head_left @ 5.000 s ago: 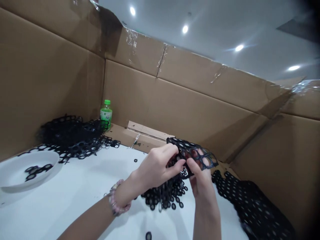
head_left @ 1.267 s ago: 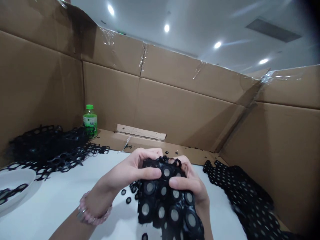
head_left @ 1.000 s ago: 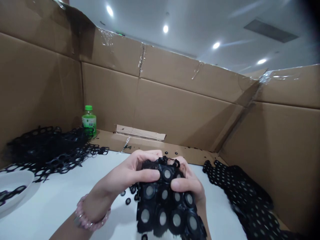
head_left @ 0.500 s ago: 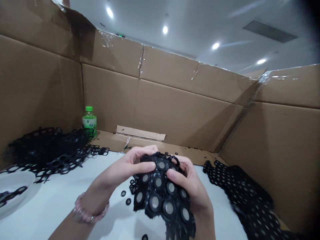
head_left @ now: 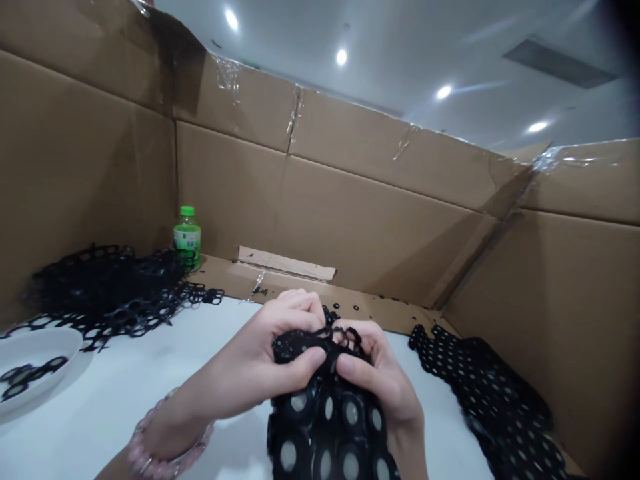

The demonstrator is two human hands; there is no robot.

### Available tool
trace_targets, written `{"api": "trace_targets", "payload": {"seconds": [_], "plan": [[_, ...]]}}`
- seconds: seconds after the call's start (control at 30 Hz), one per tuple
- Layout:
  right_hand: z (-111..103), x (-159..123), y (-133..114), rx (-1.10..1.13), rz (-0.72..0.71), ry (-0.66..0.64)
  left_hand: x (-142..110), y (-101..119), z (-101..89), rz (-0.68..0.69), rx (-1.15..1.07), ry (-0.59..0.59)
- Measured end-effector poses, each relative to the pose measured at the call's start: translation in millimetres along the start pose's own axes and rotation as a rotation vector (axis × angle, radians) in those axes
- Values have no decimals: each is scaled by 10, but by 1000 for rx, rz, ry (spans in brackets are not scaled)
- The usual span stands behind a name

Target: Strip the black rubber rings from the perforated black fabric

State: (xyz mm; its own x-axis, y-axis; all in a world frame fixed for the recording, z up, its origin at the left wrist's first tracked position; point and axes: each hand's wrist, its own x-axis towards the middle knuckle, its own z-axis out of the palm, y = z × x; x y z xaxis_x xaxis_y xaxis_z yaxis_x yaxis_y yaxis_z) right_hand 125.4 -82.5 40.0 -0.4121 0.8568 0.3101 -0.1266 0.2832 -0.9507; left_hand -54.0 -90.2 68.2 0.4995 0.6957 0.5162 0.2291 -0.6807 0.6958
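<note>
A black sheet of joined rings with pale round centres (head_left: 327,427) hangs between my hands, near the middle of the head view. My left hand (head_left: 295,340), with a pink bead bracelet at its wrist, pinches the sheet's upper left part between thumb and curled fingers. On the other side, my right hand (head_left: 377,367) grips the upper right part, its thumb on the face of the sheet. The two thumb tips are close together but apart. Along the top edge, between the hands, the sheet bends into loose, open loops. The fingers behind it are partly hidden.
A tangled black perforated web (head_left: 110,283) lies at the left, beside a green-capped bottle (head_left: 187,237). A white bowl (head_left: 73,343) holds several black ring pieces. More dotted black sheet (head_left: 493,387) is heaped at the right. Cardboard walls (head_left: 370,213) surround the white tabletop (head_left: 195,353).
My left hand has turned and its thumb has moved lower right. The top of the sheet is folded over more, and its lower part hangs closer to the camera. The view has shifted slightly.
</note>
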Motion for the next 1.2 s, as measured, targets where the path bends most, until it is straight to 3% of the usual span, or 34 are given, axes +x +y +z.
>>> {"api": "trace_targets", "payload": {"seconds": [0.37, 0.53, 0.6, 0.7, 0.73, 0.87, 0.93, 1.03, 1.2], "plan": [[85, 66, 1, 141, 75, -42, 41, -74, 0, 25, -62, 42], [92, 98, 64, 117, -23, 13, 61, -104, 30, 28, 111, 123], [84, 104, 91, 71, -57, 87, 62, -117, 35, 41, 190, 248], [74, 118, 109, 12, -90, 180, 50, -151, 34, 148, 342, 556], [73, 123, 109, 0, -103, 198, 46, -164, 34, 200, 392, 585], [80, 137, 95, -7, -164, 253, 47, -195, 51, 310, 470, 392], [79, 137, 96, -12, -180, 282, 58, -201, 76, 303, 472, 369], [73, 137, 115, -37, -192, 308, 76, -224, 135, 372, 534, 422], [107, 125, 107, -10, -214, 455, 107, -310, 244, 634, 612, 592]]}}
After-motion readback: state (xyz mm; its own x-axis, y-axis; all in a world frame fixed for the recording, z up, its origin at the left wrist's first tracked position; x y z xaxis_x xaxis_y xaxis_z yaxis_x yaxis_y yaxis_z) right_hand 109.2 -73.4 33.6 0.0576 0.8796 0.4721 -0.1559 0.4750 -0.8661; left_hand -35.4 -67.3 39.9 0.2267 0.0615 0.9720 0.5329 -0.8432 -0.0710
